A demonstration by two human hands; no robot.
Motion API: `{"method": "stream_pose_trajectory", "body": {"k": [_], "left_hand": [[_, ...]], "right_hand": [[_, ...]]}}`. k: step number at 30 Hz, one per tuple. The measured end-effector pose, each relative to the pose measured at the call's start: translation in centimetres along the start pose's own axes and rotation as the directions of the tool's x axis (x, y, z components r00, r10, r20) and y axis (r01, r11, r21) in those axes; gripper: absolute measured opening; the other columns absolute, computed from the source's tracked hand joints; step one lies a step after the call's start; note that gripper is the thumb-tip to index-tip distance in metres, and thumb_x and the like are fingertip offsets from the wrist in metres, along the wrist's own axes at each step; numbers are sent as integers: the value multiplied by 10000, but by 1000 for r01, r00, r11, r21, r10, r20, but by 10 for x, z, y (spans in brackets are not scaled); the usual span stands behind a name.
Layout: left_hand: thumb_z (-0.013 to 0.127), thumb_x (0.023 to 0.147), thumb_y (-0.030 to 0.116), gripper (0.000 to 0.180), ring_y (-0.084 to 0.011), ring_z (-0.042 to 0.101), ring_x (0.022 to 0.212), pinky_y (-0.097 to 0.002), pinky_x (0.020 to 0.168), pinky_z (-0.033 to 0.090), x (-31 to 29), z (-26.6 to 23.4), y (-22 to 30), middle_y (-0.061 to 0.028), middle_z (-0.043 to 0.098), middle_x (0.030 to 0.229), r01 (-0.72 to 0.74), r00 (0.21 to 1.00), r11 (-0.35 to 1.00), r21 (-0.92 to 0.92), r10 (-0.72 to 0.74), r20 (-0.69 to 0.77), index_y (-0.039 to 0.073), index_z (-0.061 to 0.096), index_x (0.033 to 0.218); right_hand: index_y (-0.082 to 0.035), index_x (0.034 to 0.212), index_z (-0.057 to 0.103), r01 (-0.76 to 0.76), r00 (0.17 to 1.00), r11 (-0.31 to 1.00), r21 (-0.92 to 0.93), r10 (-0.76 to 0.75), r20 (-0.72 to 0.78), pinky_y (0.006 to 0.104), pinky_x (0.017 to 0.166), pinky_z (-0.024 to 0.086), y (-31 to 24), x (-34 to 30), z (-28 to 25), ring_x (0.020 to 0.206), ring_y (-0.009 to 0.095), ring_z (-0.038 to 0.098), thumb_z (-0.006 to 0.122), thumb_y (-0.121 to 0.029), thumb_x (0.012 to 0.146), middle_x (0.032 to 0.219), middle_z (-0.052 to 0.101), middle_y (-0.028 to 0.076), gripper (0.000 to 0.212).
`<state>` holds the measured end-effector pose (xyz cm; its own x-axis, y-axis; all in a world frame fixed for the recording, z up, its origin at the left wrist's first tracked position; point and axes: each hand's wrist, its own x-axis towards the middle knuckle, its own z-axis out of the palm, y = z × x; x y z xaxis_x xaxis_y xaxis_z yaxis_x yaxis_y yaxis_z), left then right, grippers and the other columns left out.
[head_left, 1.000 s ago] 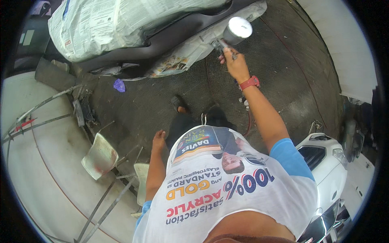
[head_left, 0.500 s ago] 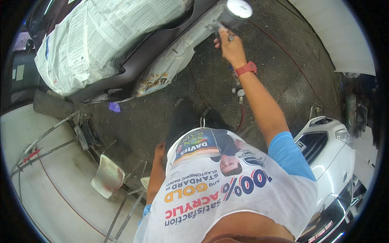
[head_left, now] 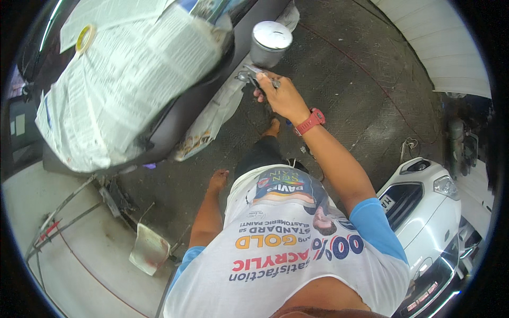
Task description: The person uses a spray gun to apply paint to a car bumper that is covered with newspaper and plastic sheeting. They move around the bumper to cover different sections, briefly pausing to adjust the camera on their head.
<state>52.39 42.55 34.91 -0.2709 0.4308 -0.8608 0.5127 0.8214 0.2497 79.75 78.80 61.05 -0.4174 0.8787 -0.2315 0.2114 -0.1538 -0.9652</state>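
Observation:
My right hand (head_left: 286, 99), with a ring and a red watch at the wrist, grips the handle of a spray gun (head_left: 268, 54). The gun's grey cup with a pale round lid stands above the fingers. Its nozzle end points left toward a dark grey car body panel (head_left: 190, 114), with a gap I cannot measure. Newspaper masking (head_left: 140, 79) covers the car above the panel, and a newspaper strip (head_left: 220, 108) hangs along its lower edge. Low beside my leg hangs my left hand (head_left: 217, 181), holding nothing, its fingers loosely apart.
A roll of yellow tape (head_left: 85, 38) lies on the newspaper. Behind me on the right stands a white car (head_left: 424, 204). A thin red hose (head_left: 371, 79) crosses the dark floor. At lower left are a metal frame (head_left: 63, 220) and a stained pale panel (head_left: 149, 249).
My right hand has brought the spray gun left and nearer to me. The masked car fills more of the view, and the tape roll has come into sight. My left hand swings slightly forward.

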Motion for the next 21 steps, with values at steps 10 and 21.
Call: {"method": "stream_pose_trajectory", "body": {"k": [10, 21], "left_hand": [[485, 1006, 125, 559, -425, 595, 1372, -495, 1148, 465, 91, -34, 164, -260, 607, 1492, -335, 941, 941, 42, 333, 53, 57, 504, 1560], [568, 947, 223, 445, -398, 671, 1260, -455, 1041, 522, 149, -15, 229, -255, 701, 1331, -280, 957, 960, -24, 281, 73, 75, 664, 1356]], "right_hand": [[-44, 1451, 658, 142, 922, 979, -143, -184, -342, 312, 722, 555, -14, 106, -137, 723, 112, 663, 588, -405, 1102, 816, 742, 74, 506], [-51, 1455, 648, -54, 997, 995, 84, 50, 55, 256, 543, 498, -54, 154, -191, 706, 76, 654, 479, -414, 1143, 854, 728, 44, 507]]}}
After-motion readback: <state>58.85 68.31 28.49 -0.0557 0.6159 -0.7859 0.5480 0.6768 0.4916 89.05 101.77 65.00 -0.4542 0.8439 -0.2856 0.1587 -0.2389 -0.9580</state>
